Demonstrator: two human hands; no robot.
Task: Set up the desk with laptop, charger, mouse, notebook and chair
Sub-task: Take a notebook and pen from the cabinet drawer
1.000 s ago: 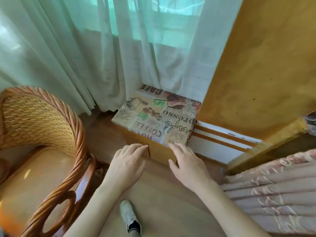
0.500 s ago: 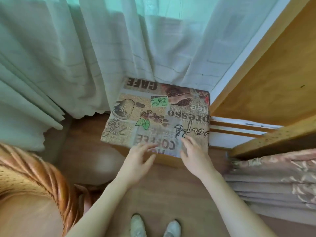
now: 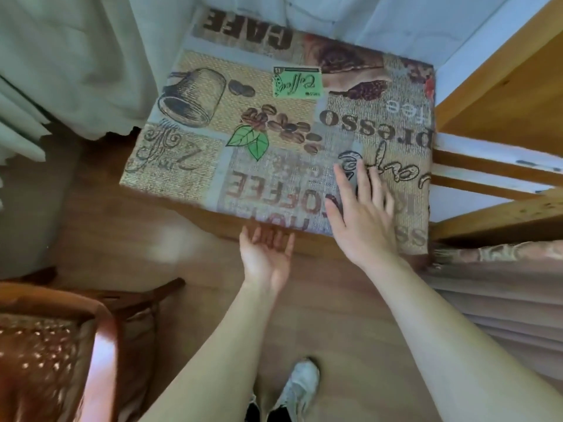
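Observation:
A low wooden seat stands by the window, topped with a coffee-print cushion [image 3: 274, 132] lettered "CAFE" and "COFFEE". My right hand [image 3: 362, 214] lies flat on the cushion's near right part, fingers spread. My left hand [image 3: 265, 257] is palm up at the seat's front wooden rail [image 3: 316, 249], with its fingertips touching the underside of the edge. Neither hand holds anything. No laptop, charger, mouse or notebook shows here.
A wicker armchair [image 3: 54, 345] fills the lower left corner. Pale curtains [image 3: 76, 56] hang behind and left of the seat. A yellow wooden frame [image 3: 502, 86] and patterned pink fabric [image 3: 502, 284] close in the right side. My shoe [image 3: 298, 382] stands on the wood floor.
My view has dropped closer over the seat. My right hand slid from the front edge up onto the cushion. My left hand turned palm up under the front rail.

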